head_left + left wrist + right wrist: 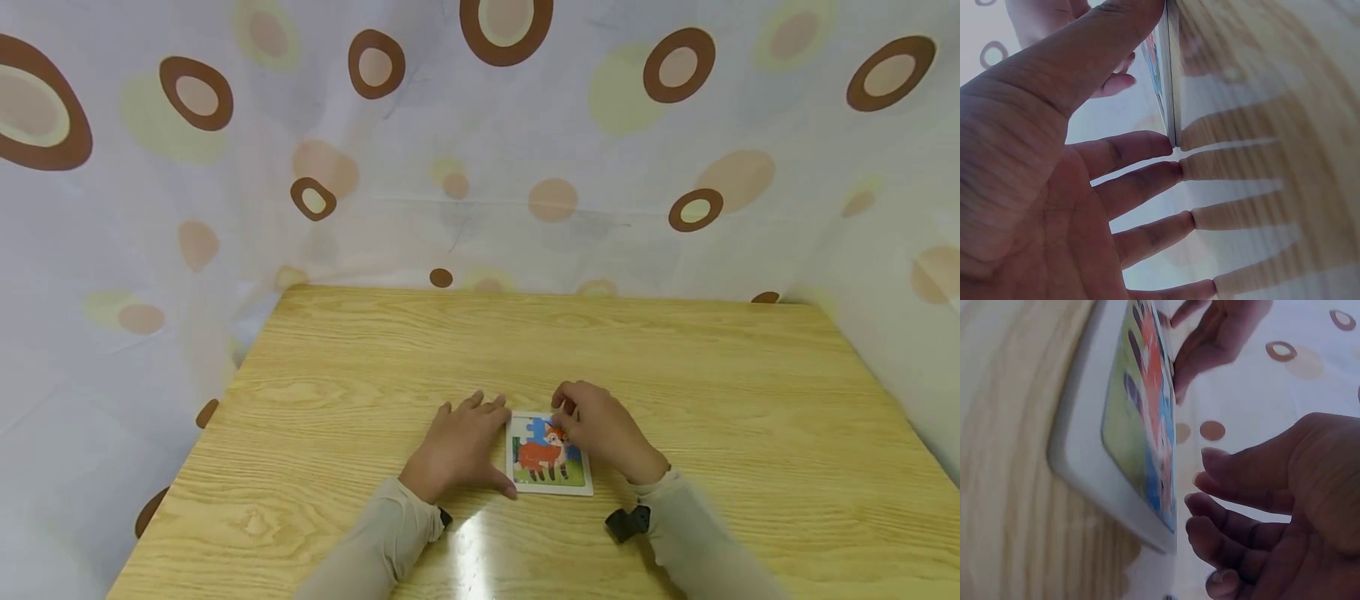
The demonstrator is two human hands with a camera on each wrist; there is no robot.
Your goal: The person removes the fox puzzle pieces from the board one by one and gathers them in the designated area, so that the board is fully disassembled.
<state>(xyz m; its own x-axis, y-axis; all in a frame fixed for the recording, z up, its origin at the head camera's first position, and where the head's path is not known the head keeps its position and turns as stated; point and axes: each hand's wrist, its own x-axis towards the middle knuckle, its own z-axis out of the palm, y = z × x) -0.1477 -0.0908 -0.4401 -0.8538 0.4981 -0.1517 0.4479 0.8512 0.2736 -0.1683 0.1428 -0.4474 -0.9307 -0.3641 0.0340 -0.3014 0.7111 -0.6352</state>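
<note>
Puzzle (544,458), one: animal picture, white frame, lying on desk (750,400). Left hand (461,448): grip spread, thumb and forefinger touching frame's left side. Right hand (602,427): grip loosely curled, nothing visibly held, at far right corner.

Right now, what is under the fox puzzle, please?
The fox puzzle lies on the wooden table. The patch beneath is covered, so anything else hidden there cannot be seen.

Has a puzzle (546,460) on the table (712,375), left hand (461,446) at its left edge, right hand (602,427) over its far right corner, cloth (510,142) behind.
</note>
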